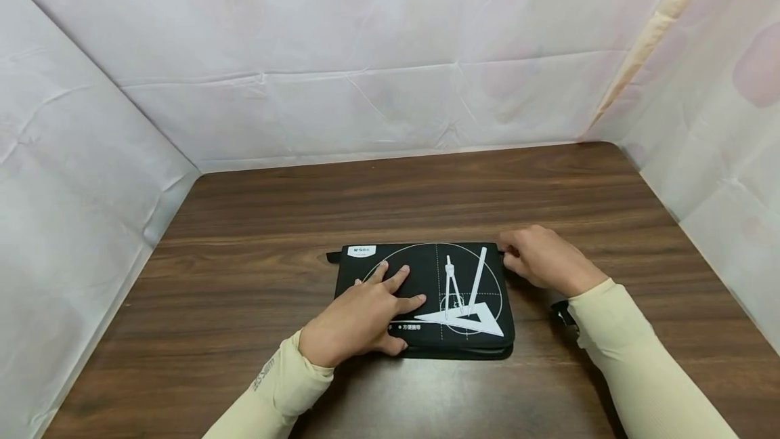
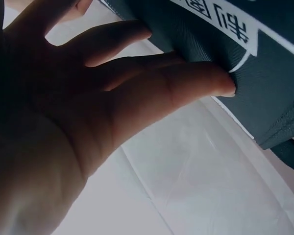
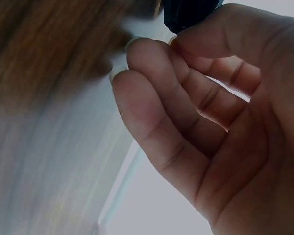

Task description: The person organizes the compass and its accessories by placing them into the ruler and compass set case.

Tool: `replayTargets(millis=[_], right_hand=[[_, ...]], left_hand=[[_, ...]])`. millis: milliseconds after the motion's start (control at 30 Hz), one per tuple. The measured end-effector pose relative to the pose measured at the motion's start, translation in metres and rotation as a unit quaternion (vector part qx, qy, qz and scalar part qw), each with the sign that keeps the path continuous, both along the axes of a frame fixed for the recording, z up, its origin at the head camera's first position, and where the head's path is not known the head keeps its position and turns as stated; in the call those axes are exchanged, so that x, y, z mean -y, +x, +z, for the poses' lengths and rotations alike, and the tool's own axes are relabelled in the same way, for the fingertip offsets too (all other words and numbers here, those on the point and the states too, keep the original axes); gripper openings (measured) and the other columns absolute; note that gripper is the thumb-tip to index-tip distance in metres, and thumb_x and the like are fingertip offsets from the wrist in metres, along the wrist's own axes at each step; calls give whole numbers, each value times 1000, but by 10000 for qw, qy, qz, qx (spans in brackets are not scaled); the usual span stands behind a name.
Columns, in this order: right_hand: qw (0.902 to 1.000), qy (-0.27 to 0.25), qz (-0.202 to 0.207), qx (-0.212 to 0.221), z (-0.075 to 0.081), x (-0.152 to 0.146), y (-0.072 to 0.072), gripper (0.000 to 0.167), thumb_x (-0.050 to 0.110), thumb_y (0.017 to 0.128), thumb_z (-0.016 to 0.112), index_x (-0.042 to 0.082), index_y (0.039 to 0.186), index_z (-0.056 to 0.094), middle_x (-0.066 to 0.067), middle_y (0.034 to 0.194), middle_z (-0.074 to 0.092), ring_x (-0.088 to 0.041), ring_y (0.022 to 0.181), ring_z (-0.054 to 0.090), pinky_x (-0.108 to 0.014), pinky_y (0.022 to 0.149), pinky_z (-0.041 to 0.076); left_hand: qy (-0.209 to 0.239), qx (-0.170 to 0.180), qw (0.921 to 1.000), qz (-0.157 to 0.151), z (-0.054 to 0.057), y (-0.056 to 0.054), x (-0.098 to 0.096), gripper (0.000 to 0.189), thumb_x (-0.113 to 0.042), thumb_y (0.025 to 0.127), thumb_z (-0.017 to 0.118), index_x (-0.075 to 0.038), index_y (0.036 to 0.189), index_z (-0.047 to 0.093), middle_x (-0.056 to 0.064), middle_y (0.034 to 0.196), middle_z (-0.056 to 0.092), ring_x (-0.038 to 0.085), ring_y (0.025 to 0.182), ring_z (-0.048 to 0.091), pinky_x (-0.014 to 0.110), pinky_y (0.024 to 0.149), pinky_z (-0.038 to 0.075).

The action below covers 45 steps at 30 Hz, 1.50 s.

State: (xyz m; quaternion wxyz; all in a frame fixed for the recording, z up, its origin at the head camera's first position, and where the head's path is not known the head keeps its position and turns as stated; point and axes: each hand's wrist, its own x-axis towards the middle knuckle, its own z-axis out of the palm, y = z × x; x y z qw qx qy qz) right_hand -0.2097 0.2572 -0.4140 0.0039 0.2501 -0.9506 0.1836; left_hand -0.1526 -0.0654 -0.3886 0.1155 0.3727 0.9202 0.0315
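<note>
A black zip case (image 1: pixel 426 283) printed with a white compass, set square and circle lies flat on the table in the head view. My left hand (image 1: pixel 365 310) rests on its left part with straight, spread fingers; in the left wrist view its fingertips touch the dark cloth cover (image 2: pixel 274 93). At the case's upper right corner, my right hand (image 1: pixel 548 259) pinches a small dark tab (image 3: pixel 186 14) between thumb and fingers. Most of that tab is hidden by the hand in the head view. A short black tab (image 1: pixel 333 257) sticks out at the upper left corner.
The case lies near the front middle of a brown wooden table (image 1: pixel 365 202). White sheets (image 1: pixel 365 114) hang around the table's back and sides. A dark band (image 1: pixel 563 314) shows at my right wrist.
</note>
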Motion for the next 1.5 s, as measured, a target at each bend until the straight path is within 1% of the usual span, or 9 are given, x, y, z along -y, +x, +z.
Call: replayTargets(millis=[133, 367, 533, 633, 800, 933, 1100, 1267, 1500], right_hand=[[10000, 3, 23, 32, 1, -3, -1, 25, 1, 83, 64, 20, 72, 52, 6, 65, 44, -11, 60, 43, -29, 54, 36], [9995, -99, 266, 138, 3, -4, 1, 26, 2, 82, 66, 21, 71, 52, 8, 64, 43, -9, 59, 42, -28, 54, 35], [9994, -47, 305, 170, 4, -5, 1, 28, 2, 82, 65, 21, 70, 49, 8, 63, 40, -8, 58, 41, -28, 53, 34], [9990, -91, 383, 221, 4, -6, 1, 28, 1, 83, 65, 22, 70, 51, 9, 63, 41, -7, 58, 41, -27, 53, 35], [9976, -162, 560, 363, 2, -3, 1, 26, 2, 84, 65, 22, 72, 52, 10, 63, 43, -6, 57, 42, -26, 53, 36], [9978, -114, 542, 369, 1, 0, 1, 25, 4, 84, 65, 22, 72, 53, 10, 62, 44, -6, 57, 42, -26, 53, 36], [9982, -99, 501, 317, 0, 3, 1, 26, 4, 82, 64, 22, 70, 52, 11, 61, 42, -6, 56, 41, -26, 53, 35], [9986, -92, 408, 329, 0, 4, 2, 25, 4, 81, 63, 23, 69, 51, 11, 60, 42, -6, 56, 41, -26, 52, 35], [9986, -77, 412, 316, -1, 4, 2, 24, 4, 81, 64, 23, 70, 54, 11, 61, 44, -6, 56, 42, -27, 52, 36]], left_hand=[[-35, -11, 10000, 52, -1, -2, -2, 66, -38, 81, 81, -28, 142, 58, 15, 156, 38, 49, 139, 35, 67, 89, 47], [-98, -275, 9995, 94, -3, -6, -4, 65, -39, 81, 79, -27, 142, 59, 17, 153, 42, 49, 137, 39, 63, 87, 50], [-72, -195, 9997, 119, -3, -9, -5, 65, -41, 82, 79, -27, 142, 59, 16, 154, 41, 49, 137, 40, 63, 87, 50], [0, -276, 9995, 161, -4, -14, -5, 64, -41, 83, 78, -25, 142, 59, 18, 153, 42, 50, 135, 41, 63, 86, 51], [147, -433, 9986, 263, -6, -29, -2, 63, -42, 84, 78, -23, 142, 59, 20, 152, 43, 54, 131, 43, 62, 87, 50], [285, -317, 9984, 376, -7, -41, 1, 64, -41, 84, 79, -23, 142, 59, 20, 152, 42, 56, 130, 43, 59, 92, 49], [282, -279, 9977, 546, -8, -58, 3, 65, -40, 85, 79, -23, 144, 57, 20, 153, 40, 56, 132, 41, 52, 95, 50], [330, -193, 9970, 667, -9, -75, 2, 65, -38, 85, 80, -24, 144, 56, 19, 154, 40, 55, 135, 38, 50, 99, 48], [461, -181, 9969, 606, -11, -91, 4, 64, -38, 85, 80, -27, 143, 57, 13, 155, 40, 52, 137, 37, 52, 101, 45]])
